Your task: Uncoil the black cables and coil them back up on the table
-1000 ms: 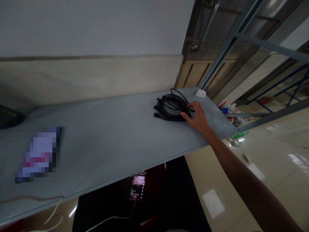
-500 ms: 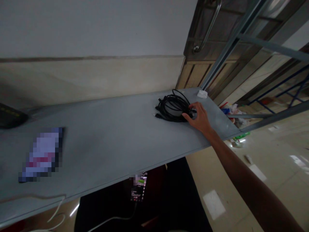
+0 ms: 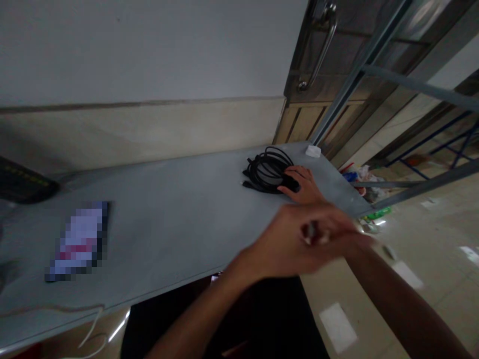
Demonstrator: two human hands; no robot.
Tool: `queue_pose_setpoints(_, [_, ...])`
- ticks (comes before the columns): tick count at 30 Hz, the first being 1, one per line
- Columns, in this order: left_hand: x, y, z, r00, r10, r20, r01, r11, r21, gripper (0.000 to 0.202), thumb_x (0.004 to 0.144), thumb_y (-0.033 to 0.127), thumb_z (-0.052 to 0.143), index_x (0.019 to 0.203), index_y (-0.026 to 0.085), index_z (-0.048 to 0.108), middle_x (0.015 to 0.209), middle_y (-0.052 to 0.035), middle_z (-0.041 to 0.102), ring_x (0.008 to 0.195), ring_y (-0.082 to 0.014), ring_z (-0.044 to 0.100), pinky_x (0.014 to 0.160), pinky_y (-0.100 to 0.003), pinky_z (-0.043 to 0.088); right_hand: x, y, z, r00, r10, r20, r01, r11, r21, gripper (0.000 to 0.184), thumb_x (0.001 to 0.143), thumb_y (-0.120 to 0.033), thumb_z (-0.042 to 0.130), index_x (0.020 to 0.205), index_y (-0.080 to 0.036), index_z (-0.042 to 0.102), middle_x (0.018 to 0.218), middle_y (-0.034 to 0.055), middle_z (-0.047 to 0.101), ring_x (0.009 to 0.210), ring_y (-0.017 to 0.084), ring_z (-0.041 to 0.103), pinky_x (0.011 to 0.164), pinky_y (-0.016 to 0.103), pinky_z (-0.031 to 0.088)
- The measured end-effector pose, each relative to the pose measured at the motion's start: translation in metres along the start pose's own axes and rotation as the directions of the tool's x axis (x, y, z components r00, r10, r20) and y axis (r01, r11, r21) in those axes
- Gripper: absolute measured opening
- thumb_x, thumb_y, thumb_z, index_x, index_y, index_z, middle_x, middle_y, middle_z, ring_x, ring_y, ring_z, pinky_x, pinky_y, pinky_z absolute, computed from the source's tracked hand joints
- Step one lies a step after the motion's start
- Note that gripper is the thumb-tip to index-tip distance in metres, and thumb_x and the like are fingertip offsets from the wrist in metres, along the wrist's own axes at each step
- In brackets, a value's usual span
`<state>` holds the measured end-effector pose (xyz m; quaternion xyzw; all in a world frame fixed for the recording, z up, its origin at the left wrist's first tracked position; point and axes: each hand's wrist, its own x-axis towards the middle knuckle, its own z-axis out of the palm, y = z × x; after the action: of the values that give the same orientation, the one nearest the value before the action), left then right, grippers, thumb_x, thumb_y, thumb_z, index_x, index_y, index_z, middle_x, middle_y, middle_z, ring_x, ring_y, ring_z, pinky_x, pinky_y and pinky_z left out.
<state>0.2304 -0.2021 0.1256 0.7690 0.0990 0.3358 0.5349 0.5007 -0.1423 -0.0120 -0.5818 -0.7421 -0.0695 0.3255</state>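
Observation:
A coil of black cable (image 3: 266, 169) lies near the far right end of a grey table (image 3: 168, 214). My right hand (image 3: 305, 183) rests on the coil's near right side, fingers curled onto a black plug. My left hand (image 3: 299, 242) is raised in front of the table edge, smeared by motion, crossing over my right forearm; something small and pale shows at its fingers, too blurred to name.
A blurred-out flat item (image 3: 78, 242) lies at the table's left, a dark device (image 3: 22, 182) behind it. A small white object (image 3: 313, 151) sits at the far right corner. A white cord (image 3: 90, 329) hangs off the front left. Metal frame bars (image 3: 404, 85) and litter stand to the right.
My left hand and forearm have swung into view from below, toward the right. My right hand has stayed on the cable coil.

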Motion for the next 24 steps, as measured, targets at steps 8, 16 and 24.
queue_pose_setpoints(8, [-0.024, -0.109, -0.209, 0.771, -0.031, -0.636, 0.244, 0.937, 0.250, 0.035, 0.101, 0.057, 0.078, 0.099, 0.022, 0.078, 0.076, -0.0005, 0.068, 0.066, -0.0144, 0.061, 0.055, -0.026, 0.043, 0.002, 0.002, 0.007, 1.000, 0.002, 0.008, -0.001, 1.000, -0.022, 0.049, 0.106, -0.067, 0.068, 0.130, -0.024, 0.072, 0.136, 0.0164, 0.077, 0.132, 0.037, 0.070, 0.123, 0.062, 0.047])
queue_pose_setpoints(16, [-0.069, -0.145, -0.264, 0.520, -0.051, -0.853, 0.271, 0.956, 0.108, 0.041, 0.101, 0.062, 0.074, 0.098, 0.021, 0.075, 0.072, 0.0028, 0.060, 0.056, -0.0111, 0.047, 0.049, -0.025, 0.035, 0.000, 0.003, 0.005, 1.000, -0.001, -0.007, 0.001, 0.999, -0.043, 0.061, 0.100, -0.080, 0.069, 0.122, -0.022, 0.068, 0.126, 0.0167, 0.075, 0.124, 0.038, 0.069, 0.118, 0.063, 0.049])
queue_pose_setpoints(24, [-0.073, -0.154, -0.265, 0.543, -0.018, -0.840, 0.212, 0.970, 0.116, 0.041, 0.099, 0.062, 0.079, 0.092, 0.021, 0.077, 0.068, 0.0019, 0.060, 0.055, -0.0122, 0.048, 0.049, -0.026, 0.036, 0.006, -0.012, 0.001, 0.978, -0.092, 0.189, 0.107, 0.992, -0.072, 0.079, 0.090, -0.084, 0.079, 0.139, -0.023, 0.066, 0.138, 0.0187, 0.073, 0.137, 0.042, 0.067, 0.128, 0.068, 0.045])
